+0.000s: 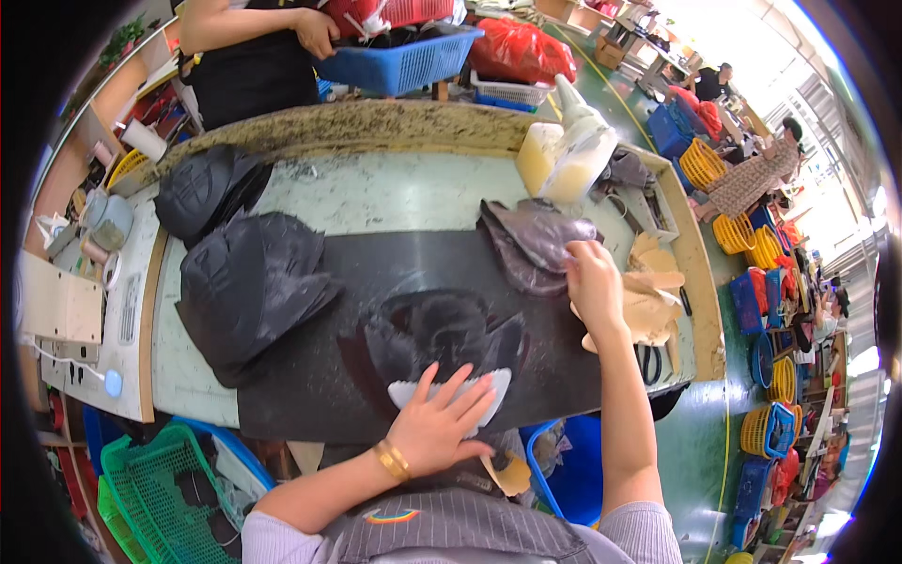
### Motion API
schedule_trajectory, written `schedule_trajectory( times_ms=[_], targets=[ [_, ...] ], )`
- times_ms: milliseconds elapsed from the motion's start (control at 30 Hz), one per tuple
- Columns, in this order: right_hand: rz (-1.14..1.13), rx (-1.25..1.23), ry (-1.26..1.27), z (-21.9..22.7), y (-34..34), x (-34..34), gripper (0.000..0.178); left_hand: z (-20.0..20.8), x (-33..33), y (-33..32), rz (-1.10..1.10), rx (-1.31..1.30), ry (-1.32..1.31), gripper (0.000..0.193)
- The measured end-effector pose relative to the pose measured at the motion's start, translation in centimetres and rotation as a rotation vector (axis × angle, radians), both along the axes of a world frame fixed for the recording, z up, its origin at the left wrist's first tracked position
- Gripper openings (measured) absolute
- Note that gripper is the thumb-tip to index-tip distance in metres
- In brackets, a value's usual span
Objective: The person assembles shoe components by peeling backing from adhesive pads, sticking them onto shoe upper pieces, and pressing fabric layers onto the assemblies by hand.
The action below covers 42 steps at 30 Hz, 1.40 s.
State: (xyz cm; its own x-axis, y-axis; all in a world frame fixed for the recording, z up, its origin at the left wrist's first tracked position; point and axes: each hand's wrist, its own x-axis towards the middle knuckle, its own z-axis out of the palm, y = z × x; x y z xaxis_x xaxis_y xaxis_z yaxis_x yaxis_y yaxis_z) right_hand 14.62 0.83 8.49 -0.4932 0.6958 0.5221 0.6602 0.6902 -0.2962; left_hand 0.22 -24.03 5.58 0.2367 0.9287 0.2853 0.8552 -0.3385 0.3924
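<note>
My left hand (434, 428) lies flat with fingers spread on a pale grey curved piece (495, 395). That piece rests along the near edge of a black cut piece, shaped like a shoe upper (442, 324), on a black mat (291, 399). To the right, my right hand (597, 291) has its fingertips pinched together at the edge of dark glossy pieces (531, 240); they seem to grip one, though the fingertips partly hide it. Stacks of black cut pieces (249, 287) stand at the left. Tan pieces (648, 315) lie beside my right wrist.
A raised rim (376, 127) borders the table. A container with a pale nozzle (568, 155) stands at the far right; black-handled scissors (648, 362) lie near the right edge. Green (160, 470) and blue bins (578, 470) sit below. Across the table, a person holds a blue basket (404, 66).
</note>
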Motion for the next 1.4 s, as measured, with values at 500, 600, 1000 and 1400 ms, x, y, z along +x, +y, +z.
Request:
schedule_trajectory(
  times_ms=[500,600,1000,1400],
  targets=[
    [0.29,-0.673,0.403,2.8,-9.6,-3.3,0.008,3.1,0.7,7.1,0.355,-0.125,-1.853,0.022],
    [0.301,-0.367,0.363,4.0,-11.4,-4.6,0.01,2.9,-0.5,5.9,0.433,-0.194,-1.894,0.019],
    [0.632,0.196,0.056,6.1,-14.1,-4.8,0.028,4.7,-0.5,1.5,0.376,0.012,-1.525,0.02],
    [0.413,-0.891,0.581,7.4,-15.0,-3.1,0.007,7.5,-0.7,0.7,0.184,-0.214,-1.927,0.013]
  ],
)
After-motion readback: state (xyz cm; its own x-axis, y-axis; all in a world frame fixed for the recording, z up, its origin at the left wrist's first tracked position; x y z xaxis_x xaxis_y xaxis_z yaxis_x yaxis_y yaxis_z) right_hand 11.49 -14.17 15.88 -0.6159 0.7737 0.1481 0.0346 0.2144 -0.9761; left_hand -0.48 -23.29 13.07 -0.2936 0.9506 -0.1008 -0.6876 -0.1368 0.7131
